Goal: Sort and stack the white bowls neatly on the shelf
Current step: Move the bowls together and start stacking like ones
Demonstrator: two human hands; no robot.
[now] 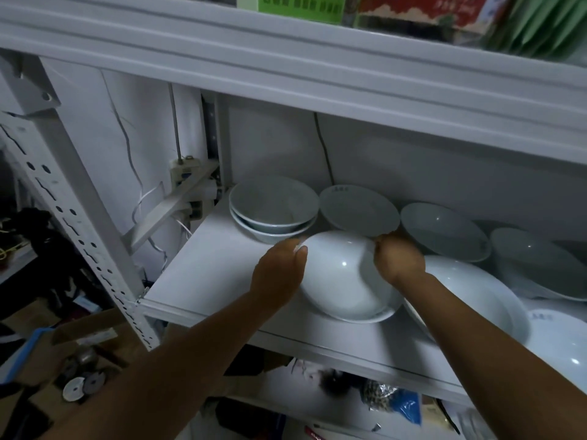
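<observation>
Your left hand [279,269] grips the bowl [346,281] rim at 10 o'clock; right hand [398,258] pinches it at 1 o'clock.

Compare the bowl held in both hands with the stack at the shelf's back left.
The held bowl is a single bowl; the stack is two bowls nested. The left hand and right hand grip the held bowl's rim; nothing touches the stack. The held bowl sits at the shelf front, the stack at the back. Both are plain white.
</observation>
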